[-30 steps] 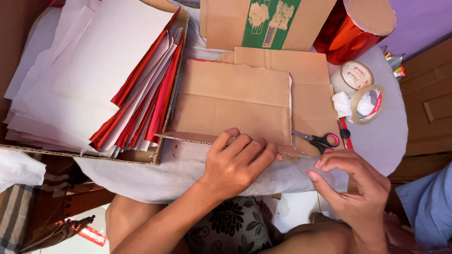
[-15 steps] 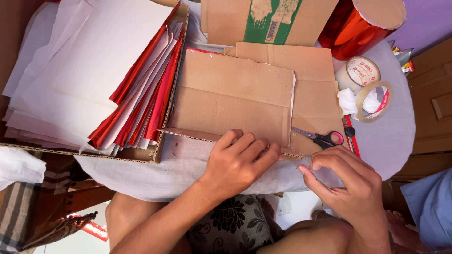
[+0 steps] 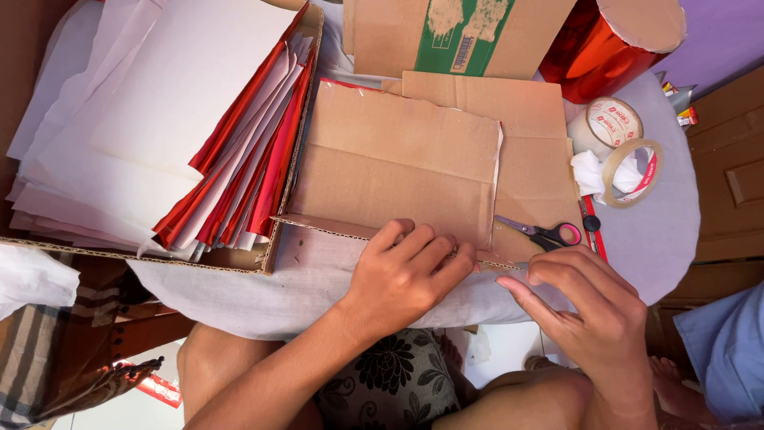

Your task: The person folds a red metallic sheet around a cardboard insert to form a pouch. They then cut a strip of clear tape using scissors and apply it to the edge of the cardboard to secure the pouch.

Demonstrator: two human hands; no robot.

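Observation:
My left hand (image 3: 407,275) lies palm down on the near edge of a flat brown cardboard sheet (image 3: 398,163), its fingers curled over the corrugated edge. To its right, my right hand (image 3: 590,314) pinches the same edge near the sheet's lower right corner, fingertips close to the left hand's. The cardboard rests on a round table under a pale grey cloth (image 3: 302,287). Scissors with pink and black handles (image 3: 549,233) lie just beyond my right hand.
A shallow cardboard tray (image 3: 274,231) at left holds several white and red sheets (image 3: 159,119). Two tape rolls (image 3: 625,155) sit at right. A red foil roll (image 3: 613,48) and a brown box (image 3: 454,32) stand at the back. A wooden cabinet (image 3: 732,167) is right.
My right hand has moved up and left to the cardboard's near edge. The left hand has stayed on the edge. The view has shifted slightly.

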